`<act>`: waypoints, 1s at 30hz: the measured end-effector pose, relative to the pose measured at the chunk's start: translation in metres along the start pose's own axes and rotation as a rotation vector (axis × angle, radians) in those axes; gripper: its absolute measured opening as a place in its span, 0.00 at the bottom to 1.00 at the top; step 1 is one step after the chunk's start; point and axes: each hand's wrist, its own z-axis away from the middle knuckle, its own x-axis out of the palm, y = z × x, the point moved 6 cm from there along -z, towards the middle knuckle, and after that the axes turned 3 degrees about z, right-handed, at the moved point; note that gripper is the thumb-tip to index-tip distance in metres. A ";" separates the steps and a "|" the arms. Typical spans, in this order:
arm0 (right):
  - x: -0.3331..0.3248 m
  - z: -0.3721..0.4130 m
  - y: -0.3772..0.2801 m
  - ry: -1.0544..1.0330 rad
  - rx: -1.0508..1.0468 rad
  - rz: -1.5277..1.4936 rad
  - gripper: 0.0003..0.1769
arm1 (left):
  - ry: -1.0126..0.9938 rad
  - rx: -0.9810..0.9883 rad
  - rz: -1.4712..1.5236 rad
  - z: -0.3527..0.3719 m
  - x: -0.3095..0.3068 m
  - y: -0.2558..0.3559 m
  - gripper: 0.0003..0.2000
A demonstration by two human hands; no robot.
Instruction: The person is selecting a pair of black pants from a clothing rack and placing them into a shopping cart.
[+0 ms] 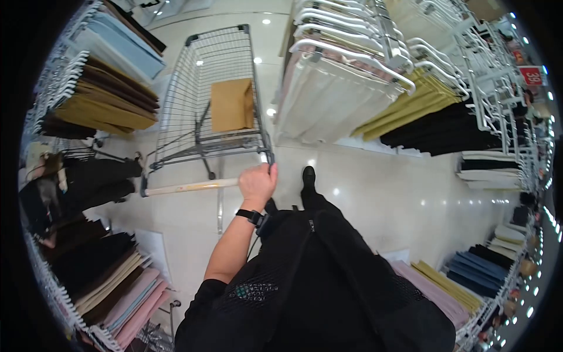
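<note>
My left hand, with a black watch on its wrist, is closed around the right end of the pale handle of a shopping cart. The cart has a grey wire basket and stands ahead of me, to the left. A brown, paper-coloured rectangular item sits at the near end of the basket, by the handle. Nothing of my right hand shows in the view.
White hangers with white trousers, yellow trousers and black trousers fill the rack ahead right. Folded clothes hang along the left. A person in dark clothes stands at the left. Shiny pale floor runs between the racks.
</note>
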 end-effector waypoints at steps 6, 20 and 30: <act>-0.020 0.052 -0.033 0.004 0.006 -0.112 0.25 | 0.038 -0.005 -0.026 -0.026 0.006 0.001 0.20; -0.208 -0.043 -0.217 0.304 -0.317 -0.336 0.23 | 0.024 -0.174 -0.153 -0.022 0.007 -0.008 0.21; -0.157 -0.056 -0.062 0.098 -0.033 -0.433 0.24 | 0.085 -0.133 -0.178 -0.005 0.023 0.011 0.21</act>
